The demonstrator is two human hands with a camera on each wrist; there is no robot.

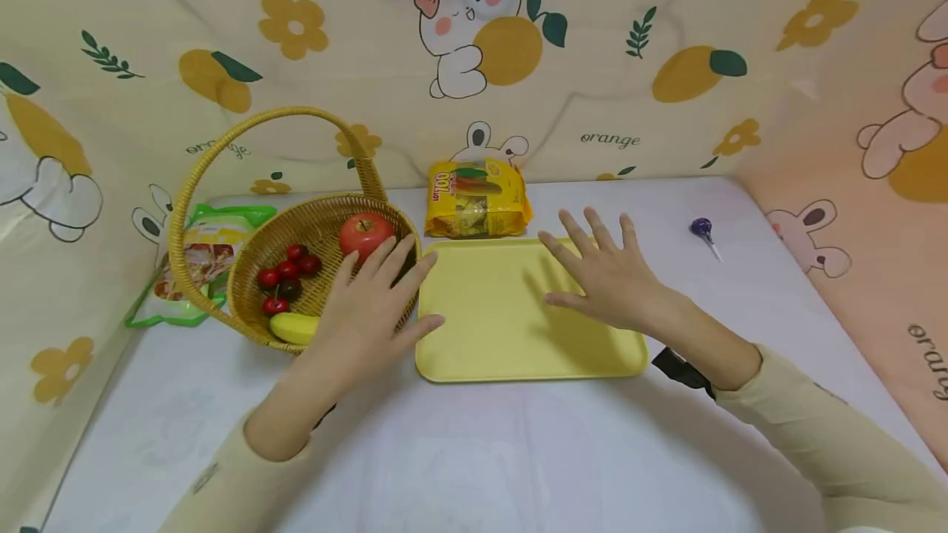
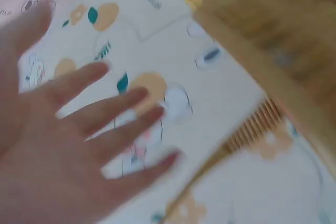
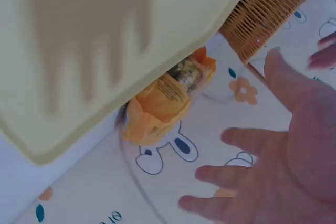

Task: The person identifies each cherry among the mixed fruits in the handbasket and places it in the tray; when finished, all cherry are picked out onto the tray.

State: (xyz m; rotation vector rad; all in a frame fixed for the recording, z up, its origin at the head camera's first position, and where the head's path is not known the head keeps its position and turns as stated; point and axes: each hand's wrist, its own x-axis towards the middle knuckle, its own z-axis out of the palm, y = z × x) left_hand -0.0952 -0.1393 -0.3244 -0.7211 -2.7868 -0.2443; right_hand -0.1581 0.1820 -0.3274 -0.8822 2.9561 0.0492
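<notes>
My left hand (image 1: pixel 363 311) hovers with spread, straight fingers over the right side of a wicker basket (image 1: pixel 248 286), holding nothing. Inside the basket are a red apple (image 1: pixel 365 233), several dark red cherries (image 1: pixel 289 270) and a yellow banana (image 1: pixel 294 327), part of it hidden behind the hand. Above the right part of a yellow tray (image 1: pixel 481 311) is my right hand (image 1: pixel 611 278), its fingers also spread and holding nothing; its shadow falls on the tray. In the right wrist view, the right hand (image 3: pixel 278 156) shows straight fingers apart from the tray.
Behind the tray stands a yellow snack packet (image 1: pixel 477 197). A purple lollipop (image 1: pixel 704 230) lies at the back right of the white table (image 1: pixel 474 451). Left of the basket and partly behind it is a green and white food bag (image 1: pixel 196 270). Printed cloth walls (image 1: pixel 592 122) surround the table.
</notes>
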